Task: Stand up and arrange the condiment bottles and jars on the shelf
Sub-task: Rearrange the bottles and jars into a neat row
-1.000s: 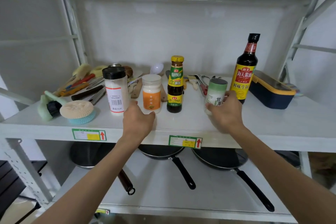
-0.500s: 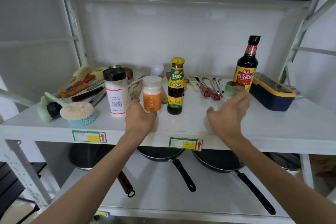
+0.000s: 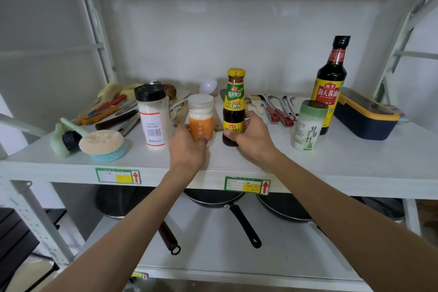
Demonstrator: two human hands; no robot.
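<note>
My right hand [image 3: 252,136] has left the green-capped salt jar [image 3: 308,125], which now stands upright on its own at about three o'clock from centre, just in front of the tall soy sauce bottle [image 3: 330,83]; it has come across to wrap the base of the small dark sauce bottle [image 3: 234,106]. My left hand [image 3: 188,147] has closed round the orange-labelled jar [image 3: 201,117] at its nine o'clock. Everything stands now, so I judge only spacing remains. The sauce bottle is smooth glass with a yellow cap; the jar is cloudy plastic, squat and round. At nine o'clock again stands the black-lidded shaker [image 3: 152,117], all on the white shelf [image 3: 355,161].
</note>
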